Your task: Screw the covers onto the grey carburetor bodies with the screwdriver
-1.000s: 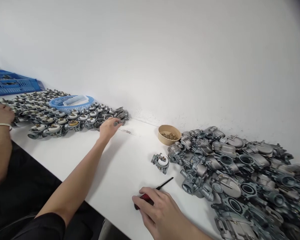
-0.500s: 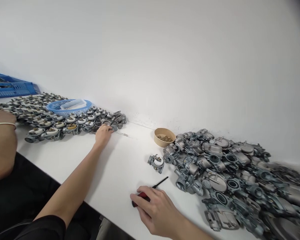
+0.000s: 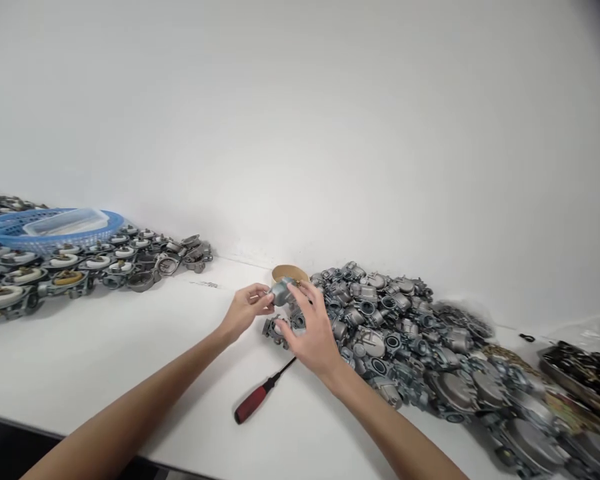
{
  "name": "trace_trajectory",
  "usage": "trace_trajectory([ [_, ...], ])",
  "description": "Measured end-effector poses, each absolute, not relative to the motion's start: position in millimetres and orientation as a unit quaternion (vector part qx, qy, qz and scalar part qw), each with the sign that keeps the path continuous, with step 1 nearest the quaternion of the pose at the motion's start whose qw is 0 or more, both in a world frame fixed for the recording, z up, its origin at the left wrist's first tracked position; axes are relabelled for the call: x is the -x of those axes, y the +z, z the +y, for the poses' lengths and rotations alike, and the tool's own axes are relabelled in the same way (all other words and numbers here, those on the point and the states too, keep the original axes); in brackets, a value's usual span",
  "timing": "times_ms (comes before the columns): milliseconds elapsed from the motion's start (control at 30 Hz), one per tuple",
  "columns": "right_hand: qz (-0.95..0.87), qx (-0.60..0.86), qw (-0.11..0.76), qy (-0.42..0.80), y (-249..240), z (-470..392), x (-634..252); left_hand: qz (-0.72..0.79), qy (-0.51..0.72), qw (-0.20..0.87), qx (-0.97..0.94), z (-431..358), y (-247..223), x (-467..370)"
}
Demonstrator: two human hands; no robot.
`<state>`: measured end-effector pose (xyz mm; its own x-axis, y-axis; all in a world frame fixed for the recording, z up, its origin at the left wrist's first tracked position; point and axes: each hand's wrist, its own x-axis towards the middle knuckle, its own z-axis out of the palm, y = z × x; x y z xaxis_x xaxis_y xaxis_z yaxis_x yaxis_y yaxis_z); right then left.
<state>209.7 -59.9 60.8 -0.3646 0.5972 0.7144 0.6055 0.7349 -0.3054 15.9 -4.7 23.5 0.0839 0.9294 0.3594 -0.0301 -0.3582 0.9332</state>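
Note:
Above the table, my left hand (image 3: 246,311) pinches a small grey metal carburetor float bowl (image 3: 281,292) between thumb and fingers. My right hand (image 3: 314,337) is at its right side, thumb and fingers spread apart, the index fingertip against or just in front of the bowl. Behind both hands stands a round brown paper tub (image 3: 289,272), partly hidden; a bit of brass shows by the right fingertips. Just below the held part, a carburetor body (image 3: 276,330) lies partly covered by my right thumb. A red-handled screwdriver (image 3: 253,404) rests on the table, its tip behind my right wrist.
A large heap of carburetors (image 3: 375,310) spreads over the right side. Rows of open carburetors with white floats (image 3: 97,262) fill the left, beside loose float bowls (image 3: 167,265) and a blue basket (image 3: 113,223). A tray of dark parts (image 3: 580,377) sits far right.
My left hand has come from the loose bowls at left to the middle with a float bowl. My right hand has let go of the screwdriver and moved up. The view has turned right.

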Motion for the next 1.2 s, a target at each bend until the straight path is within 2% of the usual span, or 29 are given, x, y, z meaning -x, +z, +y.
trace_trajectory([
  [167, -0.844, 0.403, 0.351, 0.042, 85, -37, -208, 0.320, 0.528, 0.442, -0.650, -22, 23, -27],
  [400, -0.904, 0.371, 0.183, 0.103, 113, -16, -217, 0.307, 0.422, 0.367, -0.770, -4, 31, 15],
  [500, -0.923, 0.352, 0.103, 0.119, 120, -6, -213, 0.312, 0.376, 0.365, -0.793, 3, 22, 22],
  [633, -0.928, 0.349, 0.046, 0.124, 116, 0, -204, 0.326, 0.340, 0.381, -0.795, 9, 5, 19],
  [867, -0.933, 0.340, 0.019, 0.120, 112, 1, -202, 0.320, 0.328, 0.399, -0.794, 9, 2, 22],
  [1033, -0.924, 0.355, 0.128, 0.068, 108, -63, -205, 0.312, 0.310, 0.393, -0.808, 6, 6, 19],
  [1133, -0.937, 0.305, 0.149, 0.080, 57, -146, -204, 0.318, 0.299, 0.392, -0.810, 5, 7, 17],
  [1200, -0.974, 0.167, 0.116, 0.096, -1, -198, -208, 0.321, 0.291, 0.382, -0.816, 3, 10, 17],
])
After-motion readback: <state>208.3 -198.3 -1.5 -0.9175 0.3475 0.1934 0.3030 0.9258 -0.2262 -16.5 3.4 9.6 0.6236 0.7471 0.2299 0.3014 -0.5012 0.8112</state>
